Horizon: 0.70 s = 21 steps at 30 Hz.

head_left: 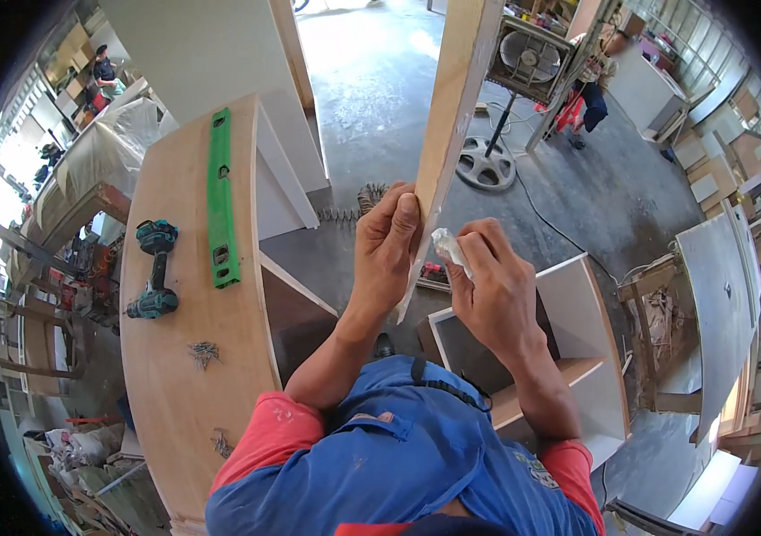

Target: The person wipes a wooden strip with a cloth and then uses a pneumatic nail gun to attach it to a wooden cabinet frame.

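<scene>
A long, narrow wooden board (454, 98) stands upright in front of me, its right edge pale and smeared with white. My left hand (386, 255) is closed round the board's lower part, thumb on the near face. Just right of that edge, my right hand (498, 284) pinches a crumpled whitish, shiny thing (448, 247) between thumb and fingers. Its tip points at the board, with a small gap between them. Whether it is a rag or a soft wrapper I cannot tell.
At left, a wooden panel (242, 357) bears a green spirit level (221, 196), a teal cordless drill (157, 268) and piles of screws (204, 355). An open cabinet box (590, 313) stands at right. Beyond are a fan (530, 58), a cable (554, 228) and two people.
</scene>
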### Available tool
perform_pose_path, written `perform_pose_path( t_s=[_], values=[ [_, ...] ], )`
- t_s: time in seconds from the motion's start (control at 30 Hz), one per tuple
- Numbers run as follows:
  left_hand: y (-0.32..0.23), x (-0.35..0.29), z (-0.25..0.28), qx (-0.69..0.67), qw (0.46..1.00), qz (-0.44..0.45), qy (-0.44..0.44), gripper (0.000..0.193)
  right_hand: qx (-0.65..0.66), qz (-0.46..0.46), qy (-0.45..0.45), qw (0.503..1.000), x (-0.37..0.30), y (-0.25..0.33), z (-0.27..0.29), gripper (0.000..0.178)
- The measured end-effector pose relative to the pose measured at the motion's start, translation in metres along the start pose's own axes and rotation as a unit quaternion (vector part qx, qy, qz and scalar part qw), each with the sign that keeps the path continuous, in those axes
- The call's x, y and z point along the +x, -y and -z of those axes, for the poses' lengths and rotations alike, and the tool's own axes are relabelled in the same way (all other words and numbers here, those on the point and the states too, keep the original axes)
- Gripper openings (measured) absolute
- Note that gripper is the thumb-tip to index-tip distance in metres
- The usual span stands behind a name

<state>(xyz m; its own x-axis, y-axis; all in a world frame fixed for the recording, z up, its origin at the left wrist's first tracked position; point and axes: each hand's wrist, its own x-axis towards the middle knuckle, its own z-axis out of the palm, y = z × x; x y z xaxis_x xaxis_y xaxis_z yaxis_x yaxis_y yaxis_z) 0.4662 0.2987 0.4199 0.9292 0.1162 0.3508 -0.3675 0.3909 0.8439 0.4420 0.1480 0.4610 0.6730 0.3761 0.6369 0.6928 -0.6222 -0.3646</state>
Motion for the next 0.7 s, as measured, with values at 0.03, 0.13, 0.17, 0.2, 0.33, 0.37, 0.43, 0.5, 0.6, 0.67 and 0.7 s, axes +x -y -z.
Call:
perform_pose_path(
  t_s=[0.03, 0.13, 0.17, 0.2, 0.33, 0.37, 0.43, 0.5, 0.6, 0.67, 0.7],
  values=[
    [0.0, -0.001, 0.0, -0.011, 1.0, -0.001, 0.005, 0.039, -0.001, 0.0, 0.0, 1.0, 0.0, 0.001, 0.0, 0.018],
    [-0.002, -0.003, -0.005, -0.02, 1.0, -0.002, -0.006, 0.038, -0.008, -0.007, 0.003, 1.0, 0.001, 0.002, 0.0, 0.018],
    [-0.002, -0.004, -0.006, -0.022, 1.0, -0.003, -0.006, 0.038, -0.01, -0.008, -0.003, 1.0, 0.001, 0.002, 0.0, 0.019],
    [-0.001, -0.004, -0.007, -0.033, 0.999, -0.008, -0.004, 0.038, -0.013, -0.009, -0.009, 1.0, 0.001, 0.002, 0.0, 0.019],
    [-0.002, -0.008, -0.007, -0.002, 1.0, -0.015, 0.005, 0.037, -0.025, -0.009, -0.024, 0.999, 0.001, 0.002, -0.003, 0.019],
    [-0.001, -0.007, -0.007, -0.003, 1.0, -0.016, 0.006, 0.037, -0.022, -0.004, -0.048, 0.999, 0.001, 0.002, -0.003, 0.02],
    [0.001, -0.006, -0.006, 0.041, 0.998, -0.043, 0.003, 0.036, -0.021, 0.002, -0.071, 0.997, 0.002, 0.001, -0.003, 0.02],
    [0.002, -0.007, -0.006, 0.013, 1.0, -0.026, -0.008, 0.037, -0.018, 0.015, -0.105, 0.994, 0.003, -0.002, -0.001, 0.02],
    [0.004, -0.005, -0.002, -0.012, 1.0, -0.008, -0.011, 0.039, 0.011, -0.019, -0.093, 0.995, 0.001, -0.001, 0.001, 0.009],
    [0.003, -0.005, 0.002, -0.008, 1.0, -0.006, -0.006, 0.04, 0.016, -0.025, -0.084, 0.996, 0.0, -0.001, 0.0, 0.009],
    [0.003, -0.005, 0.004, -0.015, 1.0, 0.013, -0.006, 0.041, 0.022, -0.031, -0.076, 0.996, -0.001, -0.001, 0.0, 0.009]
  ],
)
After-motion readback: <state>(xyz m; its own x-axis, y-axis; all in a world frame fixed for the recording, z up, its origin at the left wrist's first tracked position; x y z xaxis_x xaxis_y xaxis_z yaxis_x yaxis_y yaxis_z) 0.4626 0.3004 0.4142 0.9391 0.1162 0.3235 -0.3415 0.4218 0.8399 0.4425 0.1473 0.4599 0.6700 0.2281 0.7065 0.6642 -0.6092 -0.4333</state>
